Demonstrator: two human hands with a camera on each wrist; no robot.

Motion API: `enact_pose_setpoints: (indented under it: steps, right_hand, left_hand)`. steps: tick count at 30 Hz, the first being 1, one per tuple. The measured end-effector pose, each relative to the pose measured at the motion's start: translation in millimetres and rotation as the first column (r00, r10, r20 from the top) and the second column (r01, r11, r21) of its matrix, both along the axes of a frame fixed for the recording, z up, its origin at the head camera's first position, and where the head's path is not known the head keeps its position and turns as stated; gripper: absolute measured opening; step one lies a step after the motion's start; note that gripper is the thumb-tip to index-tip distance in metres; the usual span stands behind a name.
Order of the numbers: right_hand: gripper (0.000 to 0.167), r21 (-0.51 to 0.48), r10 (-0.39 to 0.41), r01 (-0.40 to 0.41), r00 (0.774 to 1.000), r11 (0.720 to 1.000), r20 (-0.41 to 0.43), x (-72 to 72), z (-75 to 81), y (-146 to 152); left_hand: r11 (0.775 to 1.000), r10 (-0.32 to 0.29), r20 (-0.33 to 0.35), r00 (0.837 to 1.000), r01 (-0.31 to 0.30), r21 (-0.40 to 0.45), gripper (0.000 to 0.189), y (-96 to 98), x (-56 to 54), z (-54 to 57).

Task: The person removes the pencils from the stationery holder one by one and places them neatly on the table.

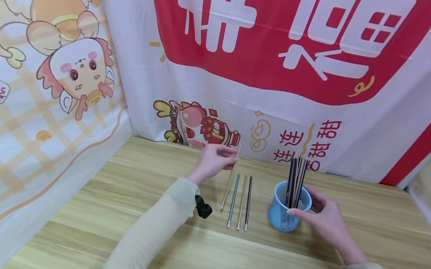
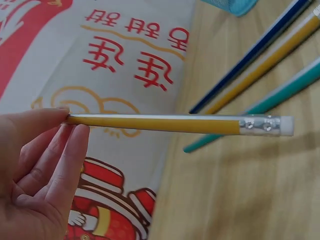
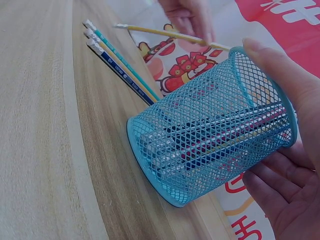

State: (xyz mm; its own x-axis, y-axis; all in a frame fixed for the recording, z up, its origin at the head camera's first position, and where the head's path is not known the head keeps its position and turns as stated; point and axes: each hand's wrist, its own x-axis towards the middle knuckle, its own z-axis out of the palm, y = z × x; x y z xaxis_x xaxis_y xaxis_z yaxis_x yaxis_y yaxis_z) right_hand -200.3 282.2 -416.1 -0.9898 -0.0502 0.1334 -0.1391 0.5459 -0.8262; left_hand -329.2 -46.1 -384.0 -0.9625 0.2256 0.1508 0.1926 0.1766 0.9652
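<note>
Between thumb and fingertips, my left hand (image 1: 215,159) pinches a yellow pencil (image 2: 160,123) with a white eraser end. In the head view that pencil slants down toward the table, left of the others. Beside it a teal pencil (image 1: 233,201), a second yellow pencil (image 1: 242,203) and a dark blue pencil (image 1: 248,203) lie side by side, erasers toward me. My right hand (image 1: 324,215) grips the blue mesh pencil cup (image 3: 210,135) from its right side, thumb near the rim. Several pencils (image 1: 295,180) stand in the cup, eraser ends down.
The wooden table (image 1: 200,258) reaches back to a white and red printed cloth (image 1: 263,77) hanging behind it. Another cloth (image 1: 43,86) with cartoon prints borders the left side. Black wrist cameras sit on both sleeves.
</note>
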Motion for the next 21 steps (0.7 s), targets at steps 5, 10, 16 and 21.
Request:
enact_pose_setpoints:
  steps: [5,10,16,21]
  right_hand:
    - [0.087,0.005,0.0,0.0,1.0,1.0,-0.001,-0.3,-0.2,0.3]
    - [0.086,0.012,-0.002,0.002,1.0,1.0,-0.012,-1.0,-1.6,1.0]
    - [0.087,0.009,-0.004,0.004,1.0,1.0,-0.012,-1.5,-2.6,1.4]
    - [0.087,0.005,-0.005,0.005,1.0,1.0,-0.007,-1.7,-2.5,1.2]
  left_hand:
    - [1.0,0.018,0.077,0.997,-0.017,-0.006,0.026,-3.2,-2.0,-14.8]
    - [0.998,0.053,0.177,0.983,-0.048,-0.034,0.025,-6.0,-4.5,-30.7]
    - [0.995,0.083,0.242,0.967,-0.067,-0.071,0.026,-7.1,-4.2,-47.6]
    - [0.993,0.093,0.27,0.958,-0.071,-0.091,0.029,-4.8,-1.3,-56.1]
